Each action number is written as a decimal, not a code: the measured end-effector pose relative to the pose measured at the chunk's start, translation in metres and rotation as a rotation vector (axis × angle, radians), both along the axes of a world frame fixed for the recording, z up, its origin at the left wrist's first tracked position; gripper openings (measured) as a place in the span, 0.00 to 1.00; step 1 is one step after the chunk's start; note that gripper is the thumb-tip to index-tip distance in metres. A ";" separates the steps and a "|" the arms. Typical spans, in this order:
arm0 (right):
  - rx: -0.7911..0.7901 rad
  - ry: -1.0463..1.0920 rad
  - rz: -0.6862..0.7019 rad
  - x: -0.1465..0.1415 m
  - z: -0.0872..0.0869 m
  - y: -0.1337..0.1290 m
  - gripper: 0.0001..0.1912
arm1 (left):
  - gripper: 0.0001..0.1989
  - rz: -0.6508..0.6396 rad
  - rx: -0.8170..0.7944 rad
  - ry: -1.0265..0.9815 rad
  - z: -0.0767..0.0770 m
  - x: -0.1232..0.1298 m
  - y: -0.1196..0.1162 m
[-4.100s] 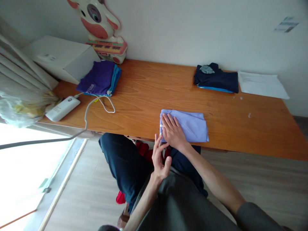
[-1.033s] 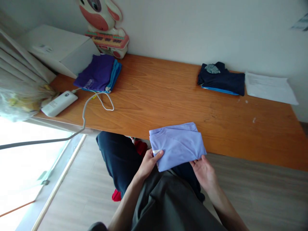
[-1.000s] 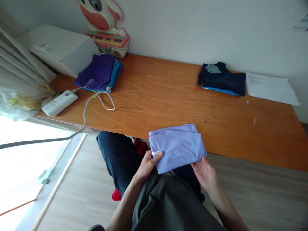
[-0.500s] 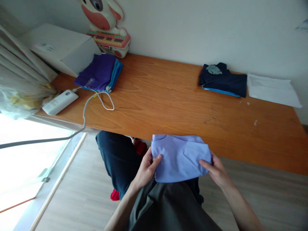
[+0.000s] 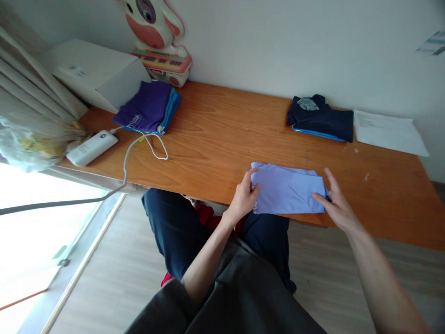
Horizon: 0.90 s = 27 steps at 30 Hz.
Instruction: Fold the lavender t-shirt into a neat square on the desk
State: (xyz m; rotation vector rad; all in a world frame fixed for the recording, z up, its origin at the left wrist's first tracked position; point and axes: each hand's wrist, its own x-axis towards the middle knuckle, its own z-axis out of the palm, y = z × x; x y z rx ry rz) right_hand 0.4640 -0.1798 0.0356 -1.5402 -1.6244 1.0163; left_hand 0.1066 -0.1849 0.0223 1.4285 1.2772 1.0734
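**Folded lilac garment at the bench's near edge, one hand at each end**

At the far left of the frame you have a crumpled plastic bag (image 5: 33, 144), and just right of it a white power bank (image 5: 92, 147) lying on the bench (image 5: 215, 134), its white cable (image 5: 146, 144) looping across the wood. In the upper left sits a white box (image 5: 93, 76) carrying a small label too blurred to read. Beside it lies a folded purple shirt (image 5: 146, 106) with white lettering near its front edge, too small to make out, resting on a blue garment (image 5: 173, 107). Behind them, against the wall, stands a cartoon cow toy (image 5: 155, 35) with a row of coloured keys.

Lower centre, your left hand (image 5: 243, 197) grips the left end of the folded lilac garment (image 5: 287, 190), thumb on top and fingers curled round the edge. The garment lies flat on the bench at its near edge. Your right hand (image 5: 335, 204) is at the garment's right end, fingers loosely spread and touching the cloth; whether it grips there you cannot tell.

In the upper right lies a folded navy garment (image 5: 321, 118) with a grey patch, and right of it a printed paper sheet (image 5: 387, 132), its text unreadable. A small notice (image 5: 431, 42) on the wall is likewise illegible.
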 end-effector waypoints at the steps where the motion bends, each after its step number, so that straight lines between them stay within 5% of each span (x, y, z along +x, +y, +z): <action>1: -0.002 -0.054 0.032 0.004 0.004 0.001 0.50 | 0.21 -0.026 0.003 0.009 0.001 -0.002 -0.001; 6: -0.104 -0.243 0.231 0.012 0.035 0.003 0.18 | 0.18 -0.033 -0.012 0.026 0.002 -0.006 -0.003; 11: -0.112 -0.223 0.167 0.006 0.087 0.035 0.21 | 0.22 0.028 -0.039 -0.060 -0.003 0.013 0.024; 15: -0.013 -0.266 0.135 0.004 0.152 0.095 0.24 | 0.32 -0.009 -0.137 -0.273 -0.005 0.033 0.037; 20: 0.085 -0.392 0.263 -0.023 0.225 0.191 0.23 | 0.22 0.078 -0.010 -0.204 -0.007 0.041 0.027; 24: 0.149 -0.376 0.188 -0.037 0.257 0.263 0.25 | 0.15 0.074 0.095 -0.051 -0.003 0.041 0.025; 27: 0.246 -0.284 0.100 -0.015 0.261 0.308 0.28 | 0.13 0.055 0.075 -0.044 0.000 0.040 0.027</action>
